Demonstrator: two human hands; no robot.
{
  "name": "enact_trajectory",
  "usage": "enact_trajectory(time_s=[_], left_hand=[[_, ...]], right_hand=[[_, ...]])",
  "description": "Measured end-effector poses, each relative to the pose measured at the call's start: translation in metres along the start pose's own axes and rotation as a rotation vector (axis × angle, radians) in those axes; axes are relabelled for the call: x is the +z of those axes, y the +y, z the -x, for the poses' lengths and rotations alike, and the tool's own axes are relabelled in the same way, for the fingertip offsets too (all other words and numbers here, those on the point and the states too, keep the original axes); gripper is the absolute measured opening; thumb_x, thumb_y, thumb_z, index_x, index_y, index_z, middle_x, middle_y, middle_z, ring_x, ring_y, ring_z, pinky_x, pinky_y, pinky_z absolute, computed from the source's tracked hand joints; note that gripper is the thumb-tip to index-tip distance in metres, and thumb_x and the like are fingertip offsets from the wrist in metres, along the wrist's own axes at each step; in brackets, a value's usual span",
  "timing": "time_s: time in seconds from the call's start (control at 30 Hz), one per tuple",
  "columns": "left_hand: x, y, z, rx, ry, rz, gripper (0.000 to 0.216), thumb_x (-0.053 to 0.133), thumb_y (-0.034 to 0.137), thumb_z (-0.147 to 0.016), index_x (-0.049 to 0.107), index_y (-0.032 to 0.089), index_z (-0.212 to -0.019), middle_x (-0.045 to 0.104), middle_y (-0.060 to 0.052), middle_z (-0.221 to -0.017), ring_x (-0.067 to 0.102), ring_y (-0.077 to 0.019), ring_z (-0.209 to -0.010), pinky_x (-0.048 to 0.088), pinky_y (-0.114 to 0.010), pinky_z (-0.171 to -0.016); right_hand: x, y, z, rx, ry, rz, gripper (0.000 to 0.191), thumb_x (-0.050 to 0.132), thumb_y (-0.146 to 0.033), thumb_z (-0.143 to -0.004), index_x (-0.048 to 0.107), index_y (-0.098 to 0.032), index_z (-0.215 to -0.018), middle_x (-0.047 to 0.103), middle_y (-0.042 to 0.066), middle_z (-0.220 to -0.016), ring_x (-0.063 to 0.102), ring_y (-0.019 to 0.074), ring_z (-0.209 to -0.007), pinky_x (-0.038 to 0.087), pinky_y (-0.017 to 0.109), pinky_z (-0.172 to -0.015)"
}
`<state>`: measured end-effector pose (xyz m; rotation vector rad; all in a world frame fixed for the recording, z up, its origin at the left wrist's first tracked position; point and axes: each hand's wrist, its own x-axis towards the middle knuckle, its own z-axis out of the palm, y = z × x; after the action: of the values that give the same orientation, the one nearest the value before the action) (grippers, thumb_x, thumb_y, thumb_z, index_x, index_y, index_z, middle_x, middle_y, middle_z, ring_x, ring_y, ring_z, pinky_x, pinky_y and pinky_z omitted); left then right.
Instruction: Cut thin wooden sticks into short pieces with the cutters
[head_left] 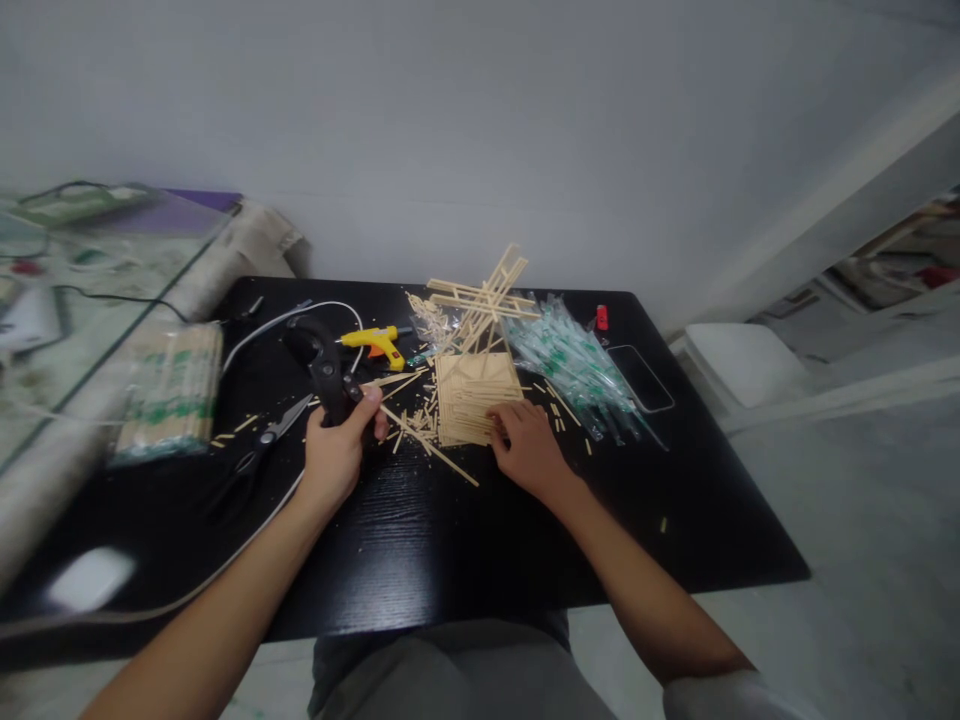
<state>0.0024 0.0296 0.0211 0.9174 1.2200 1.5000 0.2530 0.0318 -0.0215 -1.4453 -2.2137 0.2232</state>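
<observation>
My left hand [341, 445] is closed around a black hand tool [327, 368] with a looped handle that points away from me. A thin wooden stick [431, 447] slants across the table just right of this hand. My right hand [525, 440] is at the right side of a square panel of wooden sticks [454, 425], with several loose sticks on top. Its fingers are bent down in a pinch shape, and their tips are partly hidden. Behind the panel stands a crossed frame of glued sticks [491, 300].
A yellow glue gun [382, 345] lies behind my left hand, its white cord looping left. Scissors [259, 450] and bagged sticks [169, 390] are at left. Clear-and-green wrappers [574, 360], a phone [641, 378] and a small red object [602, 317] are at right. Stick offcuts [412, 425] litter the black table [420, 560].
</observation>
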Motion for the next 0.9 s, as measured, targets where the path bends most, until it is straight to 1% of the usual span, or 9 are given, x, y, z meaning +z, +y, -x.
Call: enact_trajectory(time_s=[0.17,0.3,0.4,0.53,0.7,0.9], left_hand=[[-0.0006,-0.0009,-0.0001,0.003,-0.003,0.002,0.023,0.078,0.036,-0.08,0.064,0.017,-0.082,0.056,0.004,-0.056,0.052,-0.01,-0.05,0.042,-0.023,-0.051],[-0.0019,-0.002,-0.0002,0.009,-0.014,-0.018,0.023,0.077,0.037,-0.081,0.064,0.018,-0.083,0.057,0.004,-0.057,0.053,-0.0105,-0.051,0.043,-0.023,-0.052],[-0.0019,-0.0021,-0.0003,0.015,-0.017,-0.032,0.023,0.076,0.037,-0.082,0.065,0.018,-0.083,0.056,0.004,-0.057,0.052,-0.0106,-0.051,0.043,-0.023,-0.052],[-0.0007,-0.0014,0.0,0.016,-0.012,-0.034,0.024,0.077,0.038,-0.081,0.064,0.018,-0.08,0.056,0.003,-0.056,0.052,-0.0107,-0.051,0.043,-0.023,-0.052],[0.0002,-0.0006,0.0005,0.008,-0.017,-0.009,0.024,0.078,0.037,-0.079,0.063,0.018,-0.079,0.056,0.004,-0.055,0.052,-0.0102,-0.05,0.042,-0.022,-0.051],[-0.0002,-0.0011,0.0007,0.015,-0.029,-0.013,0.022,0.077,0.036,-0.081,0.064,0.018,-0.08,0.055,0.004,-0.055,0.052,-0.0105,-0.051,0.043,-0.023,-0.052]], right_hand=[[-0.002,-0.0029,0.0002,-0.054,0.033,-0.042,0.018,0.054,-0.007,-0.087,0.063,-0.018,-0.098,0.07,0.011,-0.098,0.06,0.028,-0.097,0.041,0.041,-0.089],[-0.0038,-0.0073,0.0014,-0.126,-0.017,-0.093,0.017,0.059,-0.007,-0.083,0.062,-0.019,-0.094,0.07,0.009,-0.095,0.061,0.0269,-0.095,0.042,0.041,-0.091],[-0.0031,-0.0092,0.0024,-0.164,-0.067,-0.108,0.014,0.064,-0.01,-0.084,0.062,-0.019,-0.094,0.07,0.008,-0.095,0.06,0.0267,-0.094,0.043,0.041,-0.092],[-0.0007,-0.0088,0.0025,-0.17,-0.105,-0.106,0.015,0.063,-0.009,-0.086,0.063,-0.019,-0.096,0.07,0.009,-0.097,0.06,0.0271,-0.096,0.045,0.042,-0.091],[0.0013,-0.0075,0.0021,-0.175,-0.1,-0.105,0.016,0.061,-0.007,-0.086,0.063,-0.019,-0.097,0.071,0.009,-0.097,0.06,0.0267,-0.096,0.045,0.042,-0.091],[0.0032,-0.0069,0.0027,-0.178,-0.1,-0.088,0.016,0.059,-0.008,-0.088,0.064,-0.018,-0.099,0.072,0.009,-0.097,0.061,0.0262,-0.094,0.045,0.043,-0.091]])
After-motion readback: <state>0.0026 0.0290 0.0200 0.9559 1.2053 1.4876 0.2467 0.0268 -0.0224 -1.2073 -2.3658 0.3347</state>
